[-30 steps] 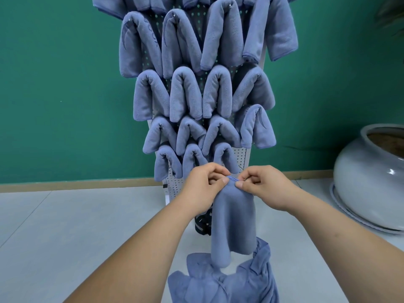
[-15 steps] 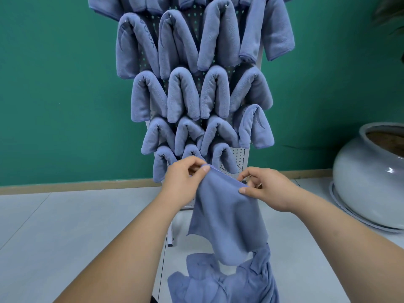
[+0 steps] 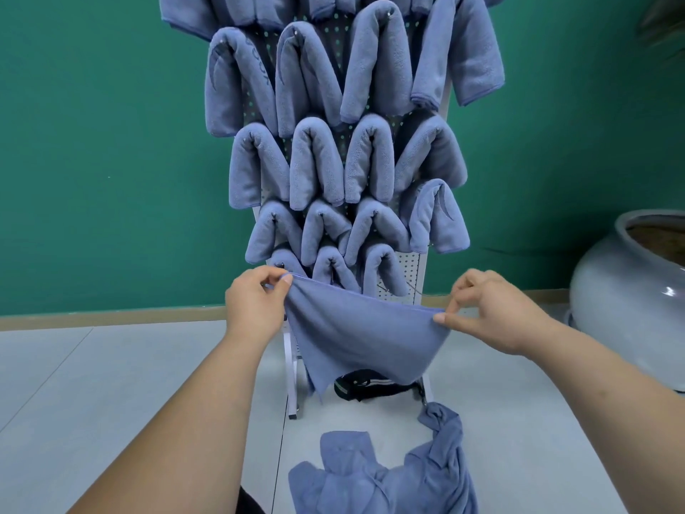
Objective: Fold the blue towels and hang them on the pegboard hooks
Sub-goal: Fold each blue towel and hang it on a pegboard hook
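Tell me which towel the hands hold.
The spread towel, pinched between left hand and right hand; hung towels are folded, the heap lies below.

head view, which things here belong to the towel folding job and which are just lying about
Job: left hand, right hand, held towel, hung towels, pegboard, towel pile.
Lying about: pot, black strap.

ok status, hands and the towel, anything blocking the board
Left hand and right hand each pinch a top corner of the blue towel, spread wide. Hung towels crowd the pegboard; bare patch lower right.
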A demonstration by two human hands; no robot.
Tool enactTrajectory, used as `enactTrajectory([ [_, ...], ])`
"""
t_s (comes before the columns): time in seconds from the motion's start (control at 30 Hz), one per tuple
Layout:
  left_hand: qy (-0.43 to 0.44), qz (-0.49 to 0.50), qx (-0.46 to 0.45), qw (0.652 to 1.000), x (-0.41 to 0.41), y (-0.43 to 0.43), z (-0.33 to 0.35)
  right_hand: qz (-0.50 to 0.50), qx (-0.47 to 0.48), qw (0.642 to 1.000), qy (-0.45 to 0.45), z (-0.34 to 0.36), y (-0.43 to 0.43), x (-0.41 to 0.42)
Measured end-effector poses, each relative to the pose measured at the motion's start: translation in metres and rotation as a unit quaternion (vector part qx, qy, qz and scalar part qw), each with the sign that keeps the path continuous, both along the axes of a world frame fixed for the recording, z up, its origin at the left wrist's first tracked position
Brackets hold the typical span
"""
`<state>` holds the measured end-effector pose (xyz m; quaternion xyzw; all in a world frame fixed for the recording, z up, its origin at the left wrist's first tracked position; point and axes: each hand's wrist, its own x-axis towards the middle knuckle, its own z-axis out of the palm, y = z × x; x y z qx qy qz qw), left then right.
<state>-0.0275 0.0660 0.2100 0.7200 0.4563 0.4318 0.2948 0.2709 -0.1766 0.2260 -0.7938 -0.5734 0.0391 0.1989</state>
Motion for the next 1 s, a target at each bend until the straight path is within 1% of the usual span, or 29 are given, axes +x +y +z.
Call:
enactTrajectory([
  [0.07, 0.01, -0.006, 0.007, 1.0, 0.001, -0.001, 0.0, -0.075, -0.01, 0.994, -0.074, -0.005, 0.0, 0.005],
  [0.1, 0.021, -0.011, 0.013, 1.0, 0.002, -0.002, 0.0, -0.103, 0.005, 0.991, -0.088, -0.006, 0.0, 0.006],
  [0.13, 0.031, -0.014, 0.018, 0.999, 0.004, -0.004, 0.0, -0.117, 0.031, 0.989, -0.084, -0.005, 0.001, 0.007],
  [0.23, 0.052, -0.016, 0.021, 0.998, 0.005, -0.007, 0.001, -0.125, 0.107, 0.986, -0.029, 0.002, -0.002, 0.007],
  [0.37, 0.082, -0.033, 0.014, 0.996, 0.005, -0.013, 0.003, -0.144, 0.141, 0.98, -0.01, 0.009, -0.01, 0.005],
  [0.43, 0.085, -0.037, 0.018, 0.996, 0.006, -0.016, 0.005, -0.154, 0.152, 0.976, -0.021, 0.01, -0.012, 0.005],
  [0.53, 0.073, -0.049, 0.009, 0.996, 0.008, -0.018, 0.005, -0.165, 0.135, 0.976, -0.05, 0.004, -0.009, 0.007],
  [0.63, 0.022, -0.069, -0.022, 0.997, 0.012, -0.018, 0.004, -0.169, 0.128, 0.974, -0.082, -0.002, -0.002, 0.008],
  [0.67, -0.006, -0.074, -0.041, 0.996, 0.013, -0.018, 0.004, -0.167, 0.137, 0.974, -0.062, -0.003, 0.0, 0.008],
  [0.7, -0.038, -0.077, -0.065, 0.994, 0.015, -0.019, 0.005, -0.168, 0.149, 0.974, -0.02, -0.003, 0.001, 0.007],
  [0.77, -0.106, -0.082, -0.122, 0.983, 0.016, -0.021, 0.008, -0.176, 0.182, 0.96, 0.12, -0.001, 0.002, 0.007],
  [0.8, -0.136, -0.087, -0.147, 0.976, 0.017, -0.022, 0.01, -0.174, 0.203, 0.941, 0.208, 0.001, 0.002, 0.005],
  [0.83, -0.162, -0.094, -0.169, 0.968, 0.018, -0.023, 0.013, -0.162, 0.225, 0.914, 0.295, 0.005, 0.002, 0.004],
  [0.87, -0.185, -0.105, -0.187, 0.959, 0.019, -0.025, 0.016, -0.146, 0.248, 0.884, 0.367, 0.009, 0.001, 0.002],
  [0.9, -0.209, -0.118, -0.205, 0.949, 0.02, -0.026, 0.02, -0.129, 0.267, 0.857, 0.422, 0.013, 0.001, 0.0],
  [0.93, -0.237, -0.133, -0.223, 0.936, 0.021, -0.027, 0.023, -0.115, 0.283, 0.835, 0.457, 0.018, 0.0, 0.0],
  [1.0, -0.305, -0.16, -0.266, 0.9, 0.022, -0.029, 0.031, -0.094, 0.301, 0.808, 0.497, 0.026, -0.002, 0.0],
])
